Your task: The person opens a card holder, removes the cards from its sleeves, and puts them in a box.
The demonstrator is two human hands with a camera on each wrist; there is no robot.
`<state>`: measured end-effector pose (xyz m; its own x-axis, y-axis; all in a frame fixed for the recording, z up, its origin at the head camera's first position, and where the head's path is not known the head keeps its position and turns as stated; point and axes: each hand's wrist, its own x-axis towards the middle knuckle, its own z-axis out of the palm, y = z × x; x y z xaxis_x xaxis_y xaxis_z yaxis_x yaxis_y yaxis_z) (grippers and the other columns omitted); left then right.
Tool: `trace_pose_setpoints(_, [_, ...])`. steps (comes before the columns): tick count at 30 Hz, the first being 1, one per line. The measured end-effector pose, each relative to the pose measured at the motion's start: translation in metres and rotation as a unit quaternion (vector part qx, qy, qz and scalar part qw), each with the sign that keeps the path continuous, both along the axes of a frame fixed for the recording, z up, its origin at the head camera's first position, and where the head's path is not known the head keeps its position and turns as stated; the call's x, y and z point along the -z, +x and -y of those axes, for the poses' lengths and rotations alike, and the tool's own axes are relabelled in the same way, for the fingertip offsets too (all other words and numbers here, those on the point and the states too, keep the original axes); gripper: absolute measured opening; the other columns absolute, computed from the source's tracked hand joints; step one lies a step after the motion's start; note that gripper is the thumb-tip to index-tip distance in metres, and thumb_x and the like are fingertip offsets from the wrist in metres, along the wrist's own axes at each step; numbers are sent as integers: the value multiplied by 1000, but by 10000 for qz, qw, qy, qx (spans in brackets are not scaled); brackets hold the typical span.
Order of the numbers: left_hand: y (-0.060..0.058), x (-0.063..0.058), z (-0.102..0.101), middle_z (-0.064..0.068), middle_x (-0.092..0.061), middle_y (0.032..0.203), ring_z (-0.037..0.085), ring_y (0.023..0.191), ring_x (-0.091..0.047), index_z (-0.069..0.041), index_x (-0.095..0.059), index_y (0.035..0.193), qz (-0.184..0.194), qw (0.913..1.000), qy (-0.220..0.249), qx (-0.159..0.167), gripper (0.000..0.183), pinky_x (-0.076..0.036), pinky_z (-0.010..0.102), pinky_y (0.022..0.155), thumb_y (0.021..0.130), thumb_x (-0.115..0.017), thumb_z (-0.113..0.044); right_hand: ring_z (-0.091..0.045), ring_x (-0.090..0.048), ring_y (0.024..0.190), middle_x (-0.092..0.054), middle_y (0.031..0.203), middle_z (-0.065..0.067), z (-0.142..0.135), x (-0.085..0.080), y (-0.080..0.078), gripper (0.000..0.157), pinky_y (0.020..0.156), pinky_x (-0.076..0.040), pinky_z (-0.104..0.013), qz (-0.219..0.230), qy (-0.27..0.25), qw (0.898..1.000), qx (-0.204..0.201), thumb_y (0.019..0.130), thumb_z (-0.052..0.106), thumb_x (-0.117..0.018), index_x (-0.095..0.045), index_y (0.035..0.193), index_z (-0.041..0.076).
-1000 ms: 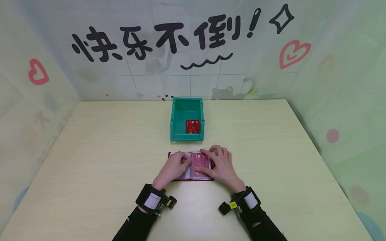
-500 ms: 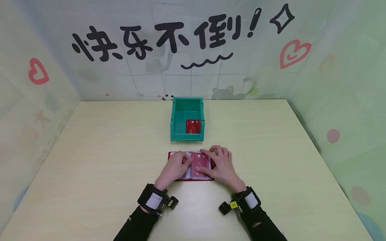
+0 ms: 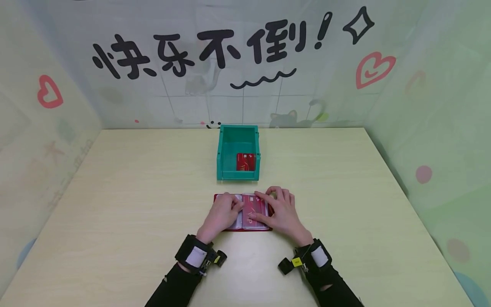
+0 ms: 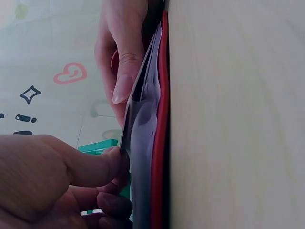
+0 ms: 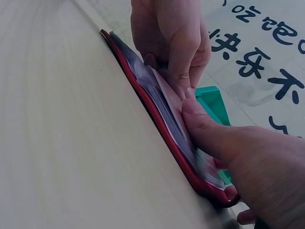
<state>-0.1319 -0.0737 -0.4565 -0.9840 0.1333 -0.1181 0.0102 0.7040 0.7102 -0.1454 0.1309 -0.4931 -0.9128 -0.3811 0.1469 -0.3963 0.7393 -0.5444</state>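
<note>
An open red card holder [image 3: 249,230] with clear plastic sleeves [image 5: 155,98] lies on the table. A pink-red card [image 3: 254,209] lies on its right half, apparently inside a sleeve. My left hand [image 3: 220,216] pinches the left edge of that sleeve between thumb and bent fingers; whether the card's edge is also gripped cannot be told. My right hand [image 3: 281,213] holds the holder's right side, its thumb [image 5: 202,121] on the card's face and its index finger at the top edge. In the right wrist view other right fingertips show by the red cover's edge.
Behind the card holder stands a teal bin [image 3: 238,175] with a red card [image 3: 245,162] in it. A printed backdrop [image 3: 307,94] rises at the table's far edge and along both sides. Pale wood tabletop [image 3: 134,192] extends around.
The left hand has shifted slightly to the right along the sleeve's edge. The right hand, the card holder and the bin stay in place.
</note>
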Motion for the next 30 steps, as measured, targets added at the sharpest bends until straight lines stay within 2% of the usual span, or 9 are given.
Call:
trace_pose_setpoints(8, [2,1,-1,16,-64,94,29,96,-51,3,-76,98,-319,9990,-285,98,21,-44,41,86,97,-66,-15,-34,-36,123,-47,126,-12,0,0,1,69,104,-29,-56,-55,10,10000,-4,80,47,-80,-60,140,20])
trace_pose_setpoints(14, [0,2,0,15,-65,87,26,89,-52,5,-75,99,-546,9975,-299,336,23,-35,47,98,97,-63,-13,-34,-35,124,-46,126,-12,0,2,-1,69,105,-28,-56,-45,45,10000,28,80,48,-80,-60,141,21])
trace_pose_setpoints(19, [-1,1,-1,15,-63,87,25,89,-51,5,-75,97,-523,9976,-293,334,21,-34,46,97,97,-60,-10,-34,-35,122,-46,127,-12,0,4,-2,69,104,-27,-56,-71,68,10000,12,81,47,-80,-60,141,21])
trace_pose_setpoints(30, [-1,0,-1,12,-62,82,22,85,-47,3,-78,92,-382,9989,-158,229,21,-34,42,92,95,-65,-14,-34,-36,121,-46,125,-12,-1,-2,1,68,101,-28,-54,-94,51,9999,-71,80,47,-80,-61,140,19])
